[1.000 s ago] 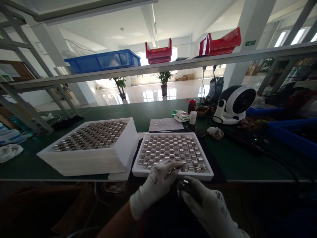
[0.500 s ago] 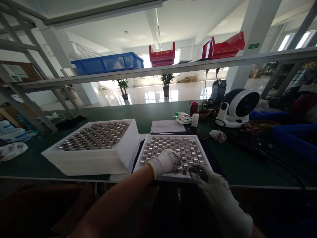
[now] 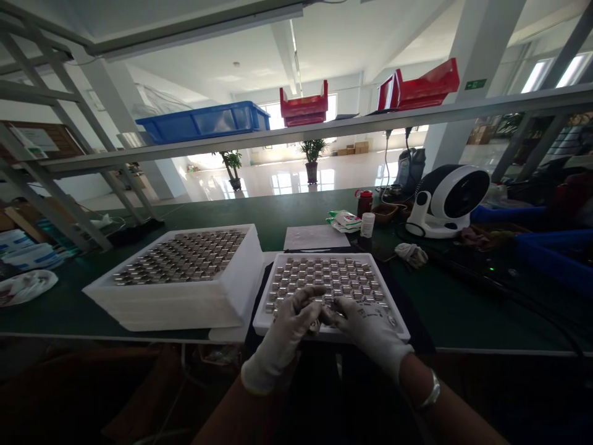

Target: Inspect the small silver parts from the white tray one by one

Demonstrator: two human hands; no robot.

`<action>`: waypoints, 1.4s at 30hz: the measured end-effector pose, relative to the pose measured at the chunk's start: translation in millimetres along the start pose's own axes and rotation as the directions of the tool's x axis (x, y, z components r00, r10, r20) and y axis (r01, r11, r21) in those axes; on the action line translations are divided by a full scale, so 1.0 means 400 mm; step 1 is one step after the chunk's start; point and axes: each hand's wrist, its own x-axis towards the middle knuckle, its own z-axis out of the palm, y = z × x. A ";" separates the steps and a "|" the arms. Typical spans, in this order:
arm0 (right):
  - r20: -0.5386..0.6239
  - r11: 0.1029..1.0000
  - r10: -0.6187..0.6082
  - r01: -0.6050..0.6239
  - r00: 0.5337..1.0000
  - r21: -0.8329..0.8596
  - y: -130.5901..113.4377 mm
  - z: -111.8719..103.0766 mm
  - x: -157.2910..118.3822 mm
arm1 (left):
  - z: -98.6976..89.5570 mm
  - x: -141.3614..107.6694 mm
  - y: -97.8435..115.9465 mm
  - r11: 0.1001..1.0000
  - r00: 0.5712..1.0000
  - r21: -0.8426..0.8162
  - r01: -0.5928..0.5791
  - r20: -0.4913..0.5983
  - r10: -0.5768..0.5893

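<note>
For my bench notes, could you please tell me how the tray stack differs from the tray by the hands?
The tray stack rises in several layers; the single tray sits low. No hand touches the tray stack, while the left hand and right hand are over the single tray. Both are white and hold rows of shiny metal pieces.

The left gloved hand (image 3: 285, 327) and right gloved hand (image 3: 370, 324) reach over the near side of the white tray (image 3: 390, 298), which holds rows of metal cylinders (image 3: 331, 272); left of the tray stands a white foam stack (image 3: 171, 309); beyond the tray's far right corner, a fan (image 3: 445, 201) sits on the green worktop (image 3: 278, 207).
</note>
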 end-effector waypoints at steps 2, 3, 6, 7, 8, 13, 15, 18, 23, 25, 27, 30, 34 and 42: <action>0.030 0.999 0.034 -0.035 0.999 0.029 0.000 -0.008 -0.004 | 0.015 -0.034 -0.019 0.999 0.997 -0.005 -0.046 -0.068 0.046; 0.035 0.997 0.048 -0.050 0.998 0.052 0.001 -0.011 -0.013 | 0.019 -0.048 -0.038 0.994 0.989 0.038 -0.105 -0.101 0.109; 0.015 0.986 0.001 -0.003 1.000 0.166 -0.005 -0.017 -0.073 | 0.028 -0.081 -0.115 0.914 0.909 0.280 -0.293 -0.213 0.357; 0.011 0.978 -0.034 0.031 0.999 0.205 -0.010 -0.017 -0.102 | 0.034 -0.090 -0.139 0.903 0.880 0.309 -0.300 -0.275 0.386; 0.011 0.968 -0.069 0.065 0.998 0.241 -0.018 -0.015 -0.131 | 0.042 -0.099 -0.158 0.910 0.863 0.307 -0.278 -0.337 0.377; 0.038 0.913 -0.164 0.137 0.986 0.385 -0.065 -0.001 -0.237 | 0.104 -0.128 -0.143 0.989 0.869 0.086 -0.122 -0.472 0.148; 0.035 0.897 -0.174 0.143 0.984 0.419 -0.076 0.004 -0.249 | 0.122 -0.130 -0.113 0.996 0.862 -0.024 -0.085 -0.503 0.062; 0.044 0.868 -0.156 0.115 0.987 0.484 -0.082 0.015 -0.258 | 0.135 -0.132 -0.090 0.994 0.840 -0.095 -0.054 -0.542 -0.006; -0.041 0.922 -0.234 0.235 0.971 0.307 -0.077 0.061 -0.285 | 0.154 -0.135 -0.118 0.972 0.816 -0.234 -0.006 -0.563 -0.130; -0.121 0.921 -0.386 0.374 0.915 -0.108 -0.071 0.086 -0.295 | 0.162 -0.133 -0.133 0.937 0.826 -0.350 0.015 -0.524 -0.209; -0.126 0.797 -0.516 0.421 0.847 -0.433 -0.064 0.103 -0.300 | 0.165 -0.130 -0.136 0.892 0.824 -0.452 0.031 -0.493 -0.278; -0.202 0.809 -0.535 0.429 0.821 -0.402 -0.052 0.103 -0.294 | 0.157 -0.134 -0.119 0.945 0.822 -0.327 0.004 -0.537 -0.190; -0.244 0.925 -0.295 0.341 0.924 0.171 -0.043 0.054 -0.270 | 0.138 -0.156 -0.104 0.994 0.900 -0.074 -0.084 -0.433 0.044; 0.084 0.914 -0.269 0.227 0.959 0.337 -0.065 -0.054 -0.249 | 0.124 -0.185 -0.059 0.965 0.979 -0.210 0.157 -0.098 -0.181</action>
